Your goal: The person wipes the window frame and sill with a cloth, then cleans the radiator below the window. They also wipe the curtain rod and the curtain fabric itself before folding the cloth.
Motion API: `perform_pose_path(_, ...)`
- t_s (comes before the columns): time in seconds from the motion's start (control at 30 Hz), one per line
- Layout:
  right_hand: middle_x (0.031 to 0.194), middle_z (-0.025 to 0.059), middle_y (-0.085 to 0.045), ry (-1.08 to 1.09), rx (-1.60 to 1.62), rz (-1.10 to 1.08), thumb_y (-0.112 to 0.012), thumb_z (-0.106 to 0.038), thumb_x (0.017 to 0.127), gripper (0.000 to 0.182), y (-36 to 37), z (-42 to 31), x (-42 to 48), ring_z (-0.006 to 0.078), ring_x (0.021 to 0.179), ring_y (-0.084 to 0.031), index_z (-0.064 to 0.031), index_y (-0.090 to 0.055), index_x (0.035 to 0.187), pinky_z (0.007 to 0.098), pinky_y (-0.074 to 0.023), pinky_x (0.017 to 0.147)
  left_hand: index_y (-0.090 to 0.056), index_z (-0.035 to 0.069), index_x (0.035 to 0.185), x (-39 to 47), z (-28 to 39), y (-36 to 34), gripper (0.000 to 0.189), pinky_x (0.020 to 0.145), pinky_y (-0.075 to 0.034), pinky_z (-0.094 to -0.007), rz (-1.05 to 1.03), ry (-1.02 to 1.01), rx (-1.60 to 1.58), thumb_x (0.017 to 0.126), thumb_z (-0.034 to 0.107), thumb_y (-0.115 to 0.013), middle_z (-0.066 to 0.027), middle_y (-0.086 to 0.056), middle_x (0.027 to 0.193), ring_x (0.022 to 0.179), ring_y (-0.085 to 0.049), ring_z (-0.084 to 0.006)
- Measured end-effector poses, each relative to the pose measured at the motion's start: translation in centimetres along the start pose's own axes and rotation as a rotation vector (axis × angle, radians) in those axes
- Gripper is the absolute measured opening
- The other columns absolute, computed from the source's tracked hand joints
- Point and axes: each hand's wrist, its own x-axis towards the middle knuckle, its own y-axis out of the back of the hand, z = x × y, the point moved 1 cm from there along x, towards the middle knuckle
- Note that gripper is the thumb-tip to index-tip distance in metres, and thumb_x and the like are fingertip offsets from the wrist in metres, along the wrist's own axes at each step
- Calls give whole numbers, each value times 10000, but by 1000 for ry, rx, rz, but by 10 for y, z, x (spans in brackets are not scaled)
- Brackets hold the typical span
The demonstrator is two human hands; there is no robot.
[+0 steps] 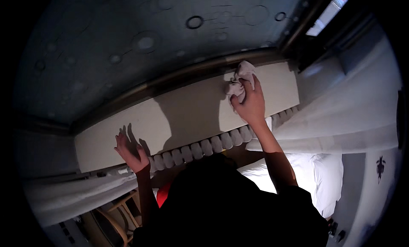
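A crumpled white cloth (246,71) lies bunched under my right hand (252,106), whose fingers curl over it near the right end of a long pale window sill (191,109). Part of the cloth reaches toward the dark frame behind the sill. Over the left part of the sill's near edge is my left hand (132,154), fingers spread, holding nothing; whether it touches the sill I cannot tell. Shadows of my body and hands fall on the pale surface.
Patterned dark glass (143,42) in a brown frame (179,68) rises behind the sill. Grey scalloped trim (206,147) runs along its near edge. Pale curtains (351,116) hang at both sides. Below are a bed with white bedding (319,176) and a wooden chair (115,224).
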Motion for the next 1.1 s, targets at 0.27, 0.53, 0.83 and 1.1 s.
perform_pose_path(0.27,1419,383,-439,65,63,-102,-739,-211,741,551,-32,-56,-28,509,1298,-486,-35,-637,1254,502,-454,1053,-426,33,1457,-20,-42,24,632,1206,-43,-636,52,121,90,850,151,-556,-219,-450,1508,1487,-297,-436)
perform_pose_path(0.53,1443,339,-443,229,160,-235,-730,-198,728,575,-70,-116,-38,512,1280,-508,-48,-633,1274,501,-476,1034,-455,37,1431,-14,-49,31,595,1210,-43,-632,75,153,73,860,171,-556,-206,-472,1492,1481,-310,-436)
perform_pose_path(0.83,1508,321,-373,308,213,-443,-770,-217,722,604,-115,-190,-40,534,1277,-500,-116,-634,1302,548,-495,1015,-479,21,1403,-19,-66,48,572,1205,-70,-646,83,203,114,845,115,-567,-211,-462,1486,1472,-326,-424)
perform_pose_path(1.1,1497,292,-403,446,222,-494,-768,-221,722,617,-144,-231,-40,490,1309,-495,-114,-612,1309,526,-501,1010,-306,-21,1525,-32,-85,60,737,1200,-69,-649,130,446,158,924,250,-635,-285,-235,1605,1521,-130,-489)
